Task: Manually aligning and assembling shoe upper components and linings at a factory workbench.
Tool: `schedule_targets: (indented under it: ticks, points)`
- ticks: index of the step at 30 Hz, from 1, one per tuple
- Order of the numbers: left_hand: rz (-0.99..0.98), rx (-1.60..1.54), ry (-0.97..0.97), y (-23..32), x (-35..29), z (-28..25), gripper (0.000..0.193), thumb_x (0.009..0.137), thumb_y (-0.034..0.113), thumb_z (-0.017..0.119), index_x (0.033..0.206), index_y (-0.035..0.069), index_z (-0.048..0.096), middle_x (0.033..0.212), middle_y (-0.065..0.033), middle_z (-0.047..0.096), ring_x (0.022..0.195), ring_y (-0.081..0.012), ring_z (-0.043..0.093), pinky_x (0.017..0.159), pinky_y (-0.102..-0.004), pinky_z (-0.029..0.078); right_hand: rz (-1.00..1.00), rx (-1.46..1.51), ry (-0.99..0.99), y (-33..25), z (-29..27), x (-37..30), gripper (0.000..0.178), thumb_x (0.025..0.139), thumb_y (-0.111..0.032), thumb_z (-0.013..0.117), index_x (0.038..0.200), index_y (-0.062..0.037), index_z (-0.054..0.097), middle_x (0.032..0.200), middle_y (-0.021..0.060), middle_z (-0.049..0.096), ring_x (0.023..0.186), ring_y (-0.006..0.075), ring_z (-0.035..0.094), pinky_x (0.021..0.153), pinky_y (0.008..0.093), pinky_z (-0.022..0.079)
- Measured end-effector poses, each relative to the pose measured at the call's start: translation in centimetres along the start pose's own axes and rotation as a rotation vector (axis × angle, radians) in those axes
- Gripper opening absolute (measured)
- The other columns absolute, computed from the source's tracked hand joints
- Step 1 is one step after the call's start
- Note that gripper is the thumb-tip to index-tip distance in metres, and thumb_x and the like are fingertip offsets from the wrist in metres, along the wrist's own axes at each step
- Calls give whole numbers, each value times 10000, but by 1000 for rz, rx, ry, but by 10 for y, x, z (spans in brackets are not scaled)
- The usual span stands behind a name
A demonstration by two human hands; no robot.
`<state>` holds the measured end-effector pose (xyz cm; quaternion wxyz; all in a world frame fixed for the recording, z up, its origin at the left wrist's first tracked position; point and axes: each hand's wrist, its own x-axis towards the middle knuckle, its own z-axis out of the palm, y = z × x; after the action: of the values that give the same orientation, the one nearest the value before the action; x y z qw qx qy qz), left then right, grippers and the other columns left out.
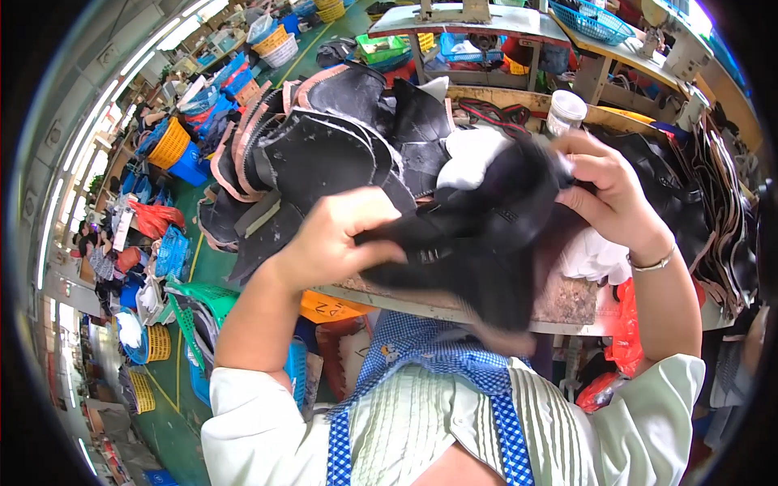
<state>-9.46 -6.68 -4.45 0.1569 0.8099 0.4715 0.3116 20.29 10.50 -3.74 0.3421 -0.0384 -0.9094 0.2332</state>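
Note:
A black leather shoe upper (478, 231) is stretched between my two hands above the near edge of the workbench, its lower part smeared by motion. My left hand (344, 235) pinches its left end between thumb and fingers. At its upper right end my right hand (604, 190) is closed on the edge, with a bracelet on that wrist. Just beyond lies a heap of black leather upper pieces (320, 150) with pinkish lining edges. White padding (474, 154) shows behind the held upper, and more white material (596, 255) lies beneath my right hand.
A white tub (566, 112) stands at the bench's back. Stacked black pieces (713, 219) rise at the right. A red plastic bag (626, 328) hangs at the front edge. A green basket (194, 312) and a yellow basket (170, 144) are on the left. Another worktable (502, 26) stands beyond.

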Motion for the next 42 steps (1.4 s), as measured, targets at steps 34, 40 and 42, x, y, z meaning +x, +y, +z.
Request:
schedule_targets:
  ticks: [34, 40, 42]
  points:
    - [-394, 342, -314, -76, 17, 167, 684, 646, 421, 855, 1098, 15, 540, 1109, -203, 493, 1062, -362, 568, 880, -420, 487, 448, -201, 157, 18, 173, -163, 213, 743, -87, 745, 812, -49, 548, 808, 104, 536, 766, 303, 559, 678, 385, 486]
    - [-465, 195, -276, -51, 15, 162, 433, 688, 336, 810, 967, 69, 616, 798, -127, 595, 801, -349, 621, 729, -419, 507, 498, -266, 98, 17, 175, -159, 274, 755, -104, 730, 988, -34, 603, 862, 110, 555, 800, 299, 562, 715, 383, 494]
    - [47, 360, -242, -32, -3, 166, 163, 756, 180, 636, 861, 62, 595, 749, -73, 541, 701, -250, 574, 586, -381, 446, 503, -317, 90, 18, 178, -159, 301, 765, -124, 720, 1034, -37, 615, 864, 106, 554, 810, 296, 571, 718, 378, 501]
